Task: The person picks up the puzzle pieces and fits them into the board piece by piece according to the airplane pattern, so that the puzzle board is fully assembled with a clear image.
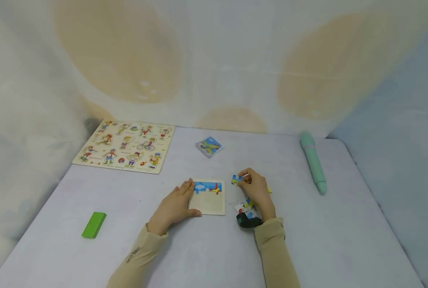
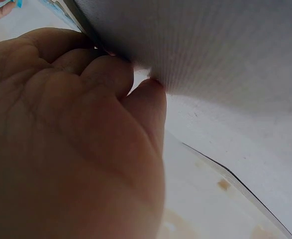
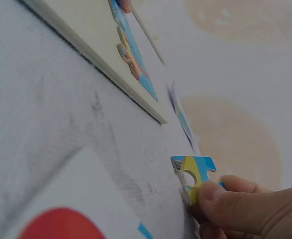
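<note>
A square wooden puzzle tray [image 1: 207, 205] has joined blue pieces [image 1: 202, 187] along its far edge, with a red and yellow shape at their right end. My left hand [image 1: 174, 206] rests along the tray's left side, fingers extended and thumb at the near left corner. Just right of the tray, my right hand [image 1: 256, 189] pinches a blue and yellow piece [image 1: 236, 179] between thumb and fingers; the right wrist view shows this piece [image 3: 199, 169] raised on edge. Loose pieces [image 1: 249, 208] lie beneath and beside the right wrist, partly hidden.
A board with pictured figures [image 1: 124, 146] lies at the back left. Behind the tray is a small airplane picture [image 1: 210, 146]. A green block [image 1: 94, 225] lies at the left, a mint-green stick-like object [image 1: 314, 164] at the right.
</note>
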`<move>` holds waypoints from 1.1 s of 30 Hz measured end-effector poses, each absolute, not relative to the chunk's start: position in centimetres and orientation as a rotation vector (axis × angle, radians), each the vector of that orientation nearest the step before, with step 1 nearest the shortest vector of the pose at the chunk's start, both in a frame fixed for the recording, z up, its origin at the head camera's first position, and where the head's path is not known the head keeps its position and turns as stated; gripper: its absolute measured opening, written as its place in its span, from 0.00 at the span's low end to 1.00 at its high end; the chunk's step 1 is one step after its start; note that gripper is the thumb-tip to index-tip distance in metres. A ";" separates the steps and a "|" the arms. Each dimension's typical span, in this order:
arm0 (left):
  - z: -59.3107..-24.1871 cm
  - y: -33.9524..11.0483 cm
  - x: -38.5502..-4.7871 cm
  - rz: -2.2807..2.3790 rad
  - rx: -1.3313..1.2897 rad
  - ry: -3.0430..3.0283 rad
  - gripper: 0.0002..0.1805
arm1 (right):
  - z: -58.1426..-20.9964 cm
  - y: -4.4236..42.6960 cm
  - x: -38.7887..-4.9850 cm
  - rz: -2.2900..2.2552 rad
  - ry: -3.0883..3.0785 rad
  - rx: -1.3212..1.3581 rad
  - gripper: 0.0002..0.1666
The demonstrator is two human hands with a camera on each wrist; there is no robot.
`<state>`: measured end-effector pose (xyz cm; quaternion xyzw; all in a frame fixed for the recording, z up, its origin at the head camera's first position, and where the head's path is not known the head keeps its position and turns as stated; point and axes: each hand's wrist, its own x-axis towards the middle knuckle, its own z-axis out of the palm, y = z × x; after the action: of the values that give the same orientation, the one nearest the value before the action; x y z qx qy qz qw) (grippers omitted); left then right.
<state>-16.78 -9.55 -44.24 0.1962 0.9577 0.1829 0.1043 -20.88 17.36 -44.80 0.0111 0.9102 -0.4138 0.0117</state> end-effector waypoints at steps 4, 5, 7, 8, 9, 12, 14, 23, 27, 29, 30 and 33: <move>-44.4 -9.6 -16.9 0.534 0.575 2.827 0.55 | -45.0 17.2 -21.1 -1.387 2.810 0.093 0.13; -44.4 -9.5 -16.9 0.532 0.575 2.828 0.55 | -45.0 17.1 -21.1 -1.412 2.799 0.101 0.13; -44.4 -9.5 -16.9 0.536 0.574 2.826 0.55 | -45.0 16.8 -21.2 -1.454 2.784 0.102 0.13; -44.4 -9.5 -16.9 0.536 0.571 2.826 0.55 | -45.0 16.6 -21.2 -1.472 2.776 0.102 0.12; -44.4 -9.5 -16.9 0.536 0.566 2.825 0.55 | -45.0 16.4 -21.2 -1.486 2.770 0.107 0.12; -44.3 -9.6 -16.8 0.536 0.562 2.828 0.55 | -45.1 15.9 -21.2 -1.506 2.764 0.132 0.12; -44.3 -9.6 -16.8 0.537 0.564 2.832 0.55 | -45.1 15.7 -21.2 -1.510 2.764 0.168 0.12; -44.3 -9.6 -16.8 0.538 0.567 2.838 0.55 | -44.6 15.0 -20.9 -1.624 2.697 0.242 0.09; -44.3 -9.6 -16.8 0.537 0.564 2.837 0.55 | -44.6 14.2 -20.9 -1.644 2.626 0.207 0.09; -44.3 -9.6 -16.8 0.533 0.565 2.838 0.55 | -44.7 13.8 -20.8 -1.638 2.607 0.194 0.09; -44.4 -9.5 -16.8 0.531 0.564 2.836 0.55 | -44.7 13.6 -20.7 -1.636 2.600 0.188 0.09; -44.4 -9.5 -16.8 0.524 0.563 2.840 0.55 | -44.6 12.8 -20.5 -1.602 2.616 0.150 0.08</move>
<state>-16.81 -9.53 -44.44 0.1906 0.9604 0.1771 0.0996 -20.52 12.81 -44.64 0.0488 0.8512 -0.5214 0.0350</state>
